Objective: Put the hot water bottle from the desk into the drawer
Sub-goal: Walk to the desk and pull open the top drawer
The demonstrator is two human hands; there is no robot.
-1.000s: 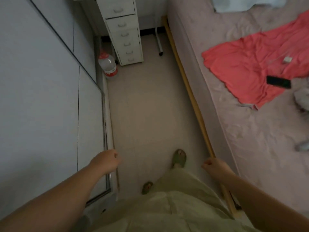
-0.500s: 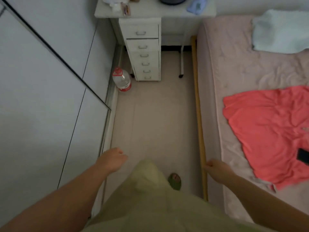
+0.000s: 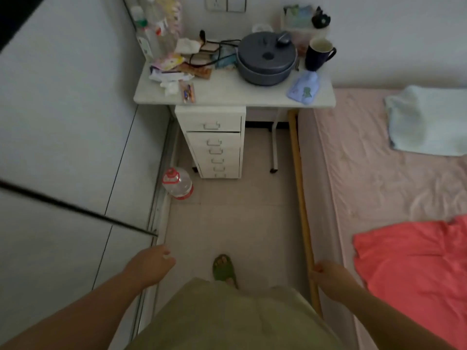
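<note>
A pale blue hot water bottle (image 3: pixel 304 88) with a small green figure lies on the right end of the white desk (image 3: pixel 227 96), beside a dark pot. Under the desk stands a white drawer unit (image 3: pixel 214 142) with several closed drawers; the second one sits slightly ajar. My left hand (image 3: pixel 151 265) and my right hand (image 3: pixel 328 276) hang low in the foreground, far from the desk, fingers curled and holding nothing.
A grey pot (image 3: pixel 266 58), a dark mug (image 3: pixel 319 53), bottles, cables and wrappers crowd the desk. A water jug (image 3: pixel 178 183) stands on the floor left of the drawers. A wardrobe wall (image 3: pixel 63 147) is at left, a bed (image 3: pixel 391 185) with red cloth at right.
The view has tilted up as I walk down the aisle; the desk top and hot water bottle have come into sight. Both hands stay low and empty.
</note>
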